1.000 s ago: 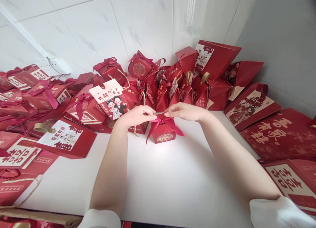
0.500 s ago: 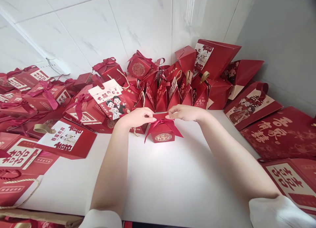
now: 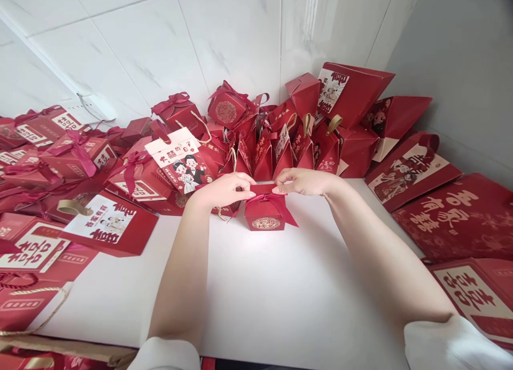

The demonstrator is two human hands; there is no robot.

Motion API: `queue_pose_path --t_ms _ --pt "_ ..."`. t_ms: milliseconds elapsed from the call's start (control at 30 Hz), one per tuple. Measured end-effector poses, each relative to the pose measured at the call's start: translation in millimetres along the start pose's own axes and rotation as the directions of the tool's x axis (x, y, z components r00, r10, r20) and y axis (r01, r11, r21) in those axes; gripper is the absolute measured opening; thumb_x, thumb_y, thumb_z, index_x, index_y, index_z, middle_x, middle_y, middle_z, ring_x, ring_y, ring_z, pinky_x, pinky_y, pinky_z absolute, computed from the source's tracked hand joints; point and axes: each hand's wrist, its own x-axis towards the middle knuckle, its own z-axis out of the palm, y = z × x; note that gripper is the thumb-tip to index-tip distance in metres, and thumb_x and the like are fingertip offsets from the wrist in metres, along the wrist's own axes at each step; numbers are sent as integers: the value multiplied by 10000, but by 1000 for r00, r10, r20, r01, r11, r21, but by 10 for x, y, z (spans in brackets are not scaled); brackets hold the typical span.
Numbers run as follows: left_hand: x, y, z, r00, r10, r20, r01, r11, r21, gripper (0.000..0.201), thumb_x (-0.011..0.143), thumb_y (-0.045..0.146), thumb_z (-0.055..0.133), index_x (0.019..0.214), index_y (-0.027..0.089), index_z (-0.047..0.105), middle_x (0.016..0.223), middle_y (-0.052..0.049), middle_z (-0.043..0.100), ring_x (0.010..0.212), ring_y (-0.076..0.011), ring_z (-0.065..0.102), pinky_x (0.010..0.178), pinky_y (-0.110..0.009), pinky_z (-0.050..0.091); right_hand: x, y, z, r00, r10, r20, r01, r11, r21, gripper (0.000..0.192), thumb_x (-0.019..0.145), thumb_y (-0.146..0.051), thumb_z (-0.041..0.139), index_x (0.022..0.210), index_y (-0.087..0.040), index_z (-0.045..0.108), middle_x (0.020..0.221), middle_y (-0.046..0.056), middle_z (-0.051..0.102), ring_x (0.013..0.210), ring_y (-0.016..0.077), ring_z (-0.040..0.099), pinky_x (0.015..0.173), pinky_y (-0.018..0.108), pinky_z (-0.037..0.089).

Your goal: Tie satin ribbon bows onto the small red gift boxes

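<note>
Your left hand and right hand pinch, fingers clamped, the top flap of a small red ribboned cardboard gift box near the white surface's far edge.

- 2 hands in view: left hand, right hand, both on 1 small red box with 1 ribbon bow.
- 1 white table.
- 1 white-fronted couple-print box, left of centre.
- 4 narrow red handle bags stood in a row behind the hands.
- 3 larger red bags at right: 1 tall, 2 lying flat.
- Ribbon-tied boxes piled at left: too overlapped for an exact count, at least 6.
- 2 white sleeves at the bottom edge.
</note>
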Motion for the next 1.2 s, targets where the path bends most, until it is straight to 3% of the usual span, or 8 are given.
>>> queue_pose_path --t_ms 167,267,333,500,633,867,1067,1200 --pt "28 -3 34 997 -71 -27 71 997 4 411 890 509 461 632 189 459 853 0 580 716 -150 523 694 -300 395 -42 -43 -15 994 -58 -90 60 998 15 344 873 -511 591 746 -192 608 768 -1 506 697 153 454 649 276 351" --pt "42 0 28 993 -118 -1 118 993 -16 425 894 549 424 681 196 522 813 0 560 705 -152 510 651 -288 381 -79 -216 62 941 -168 -292 145 984 -100 188 901 -369 599 897 -198 677 921 31 575 876 181 542 811 295 406" --pt "54 -2 26 991 -135 0 135 991 -5 400 894 526 415 713 199 558 797 0 571 713 -158 510 646 -286 378 -81 -351 165 907 -270 -325 218 958 -188 97 881 -214 614 902 -200 708 961 40 582 911 170 565 869 288 410" --pt "63 -9 28 984 -179 3 179 984 17 241 835 347 435 785 214 629 818 0 645 767 -187 560 653 -285 394 -16 -548 443 918 -344 -197 267 904 -333 191 827 -85 613 933 -211 710 960 27 623 780 138 565 701 248 400" --pt "43 -1 13 984 -175 -8 175 985 3 291 847 423 451 766 214 638 819 -6 655 774 -198 572 682 -299 413 -72 -580 401 944 -314 -98 265 902 -341 153 826 -100 539 828 -196 658 764 -5 629 637 116 523 608 245 355" --pt "-8 28 -10 982 -189 -13 189 982 5 462 892 598 408 806 212 647 890 -10 650 810 -194 590 727 -305 431 -301 -607 126 985 5 171 27 982 -188 135 743 -103 528 758 -209 610 622 -21 643 579 141 583 521 242 361" --pt "18 82 58 987 -148 -67 128 961 -244 406 837 582 574 1071 251 605 1125 -21 689 1011 -190 631 874 -299 496 -290 -620 139 986 10 164 28 974 -224 115 738 -112 545 760 -211 599 649 -11 660 606 149 585 529 246 364" --pt "88 97 123 997 -81 -15 74 965 -251 417 840 543 584 1115 233 630 1172 -38 686 1065 -204 636 934 -309 489 -356 -721 173 992 17 124 15 967 -255 98 762 -123 552 790 -212 579 674 -4 649 593 147 562 521 254 335"
